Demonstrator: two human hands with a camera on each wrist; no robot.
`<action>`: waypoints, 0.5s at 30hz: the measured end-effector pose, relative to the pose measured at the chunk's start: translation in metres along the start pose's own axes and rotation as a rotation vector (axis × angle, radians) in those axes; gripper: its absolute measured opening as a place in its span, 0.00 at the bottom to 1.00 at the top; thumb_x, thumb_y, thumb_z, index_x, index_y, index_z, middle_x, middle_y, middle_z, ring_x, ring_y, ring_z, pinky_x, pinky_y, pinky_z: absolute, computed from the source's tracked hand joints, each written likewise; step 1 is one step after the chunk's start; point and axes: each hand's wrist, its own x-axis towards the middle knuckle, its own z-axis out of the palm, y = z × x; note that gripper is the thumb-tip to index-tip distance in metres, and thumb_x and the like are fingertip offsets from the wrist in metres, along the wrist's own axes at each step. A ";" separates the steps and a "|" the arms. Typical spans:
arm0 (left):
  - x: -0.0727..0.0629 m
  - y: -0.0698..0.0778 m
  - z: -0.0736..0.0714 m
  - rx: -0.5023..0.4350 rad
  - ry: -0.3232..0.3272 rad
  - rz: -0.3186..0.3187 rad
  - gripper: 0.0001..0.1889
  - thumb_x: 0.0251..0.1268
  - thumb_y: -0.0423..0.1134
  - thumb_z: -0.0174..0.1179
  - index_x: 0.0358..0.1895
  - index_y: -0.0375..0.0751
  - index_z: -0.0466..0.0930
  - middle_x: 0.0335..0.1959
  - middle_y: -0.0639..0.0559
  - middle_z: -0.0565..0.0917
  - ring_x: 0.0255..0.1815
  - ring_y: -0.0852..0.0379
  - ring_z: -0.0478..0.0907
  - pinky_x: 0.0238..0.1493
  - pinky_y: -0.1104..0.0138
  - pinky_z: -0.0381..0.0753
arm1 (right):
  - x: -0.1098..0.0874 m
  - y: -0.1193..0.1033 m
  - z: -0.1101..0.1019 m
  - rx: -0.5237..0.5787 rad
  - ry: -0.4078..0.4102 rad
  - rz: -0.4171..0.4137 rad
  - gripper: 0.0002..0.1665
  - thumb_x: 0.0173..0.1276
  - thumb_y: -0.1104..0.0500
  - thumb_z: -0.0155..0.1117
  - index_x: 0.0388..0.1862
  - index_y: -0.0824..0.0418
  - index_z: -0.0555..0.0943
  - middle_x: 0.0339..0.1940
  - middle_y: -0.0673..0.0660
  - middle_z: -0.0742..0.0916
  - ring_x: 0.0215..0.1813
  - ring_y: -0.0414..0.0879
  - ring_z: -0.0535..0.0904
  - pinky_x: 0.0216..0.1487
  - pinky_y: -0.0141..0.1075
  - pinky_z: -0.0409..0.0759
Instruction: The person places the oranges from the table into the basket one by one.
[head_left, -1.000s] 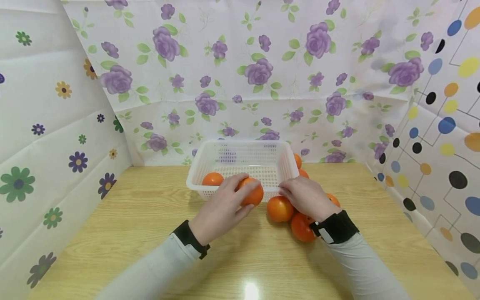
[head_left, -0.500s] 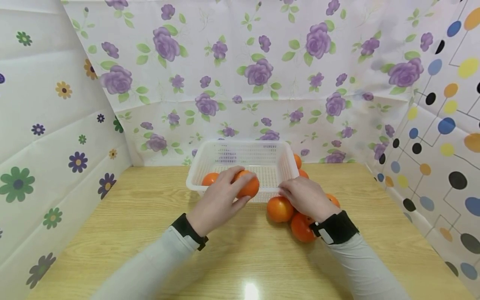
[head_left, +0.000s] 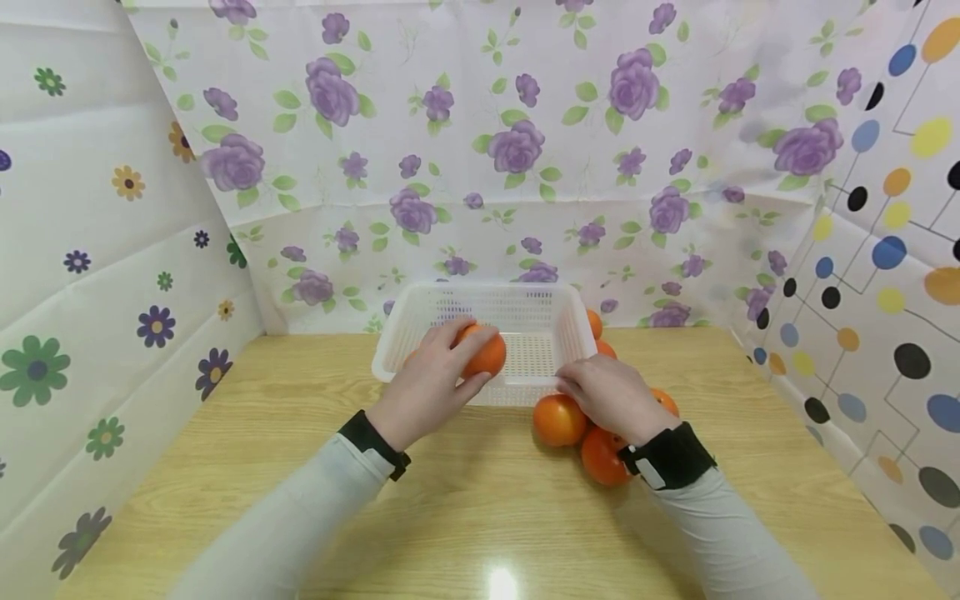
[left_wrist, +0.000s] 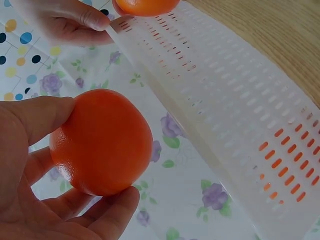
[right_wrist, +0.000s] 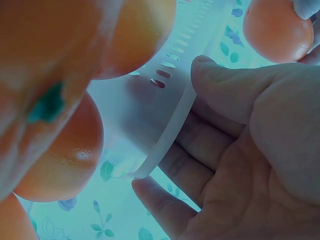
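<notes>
Flowered sheeting (head_left: 465,108) backed the wooden table (head_left: 450,533); centre frame, the left hand (head_left: 423,379) gripped a tomato (head_left: 489,355) over the basket (head_left: 517,308), whose rim the right hand (head_left: 611,393) pinched. Loading, seemingly, and the next move called for gentle lowering, then letting go!

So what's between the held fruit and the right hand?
In the head view, only the white basket shows between the held fruit and the right hand.

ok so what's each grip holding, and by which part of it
The left grip holds an orange-red tomato by its rounded sides; the right grip holds the white plastic basket by its rim, at the near right corner.
</notes>
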 end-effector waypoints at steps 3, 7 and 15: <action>0.002 -0.002 -0.001 0.002 0.009 0.005 0.28 0.74 0.40 0.76 0.73 0.44 0.79 0.70 0.34 0.77 0.67 0.35 0.78 0.65 0.45 0.87 | 0.000 0.000 0.000 0.007 -0.002 0.004 0.10 0.81 0.57 0.72 0.54 0.59 0.92 0.38 0.49 0.89 0.42 0.52 0.81 0.53 0.49 0.88; 0.004 -0.006 -0.002 0.008 0.008 -0.005 0.28 0.74 0.39 0.77 0.73 0.44 0.79 0.70 0.34 0.77 0.66 0.33 0.78 0.65 0.44 0.87 | 0.000 0.000 0.000 0.006 0.000 0.002 0.09 0.81 0.57 0.72 0.54 0.58 0.92 0.37 0.49 0.89 0.42 0.52 0.81 0.52 0.49 0.88; 0.008 -0.014 -0.005 0.023 0.003 -0.034 0.29 0.73 0.39 0.77 0.74 0.45 0.78 0.70 0.34 0.76 0.64 0.33 0.79 0.64 0.46 0.88 | 0.000 0.000 0.001 0.003 0.009 0.001 0.10 0.80 0.56 0.73 0.54 0.58 0.92 0.39 0.50 0.90 0.43 0.53 0.81 0.55 0.52 0.89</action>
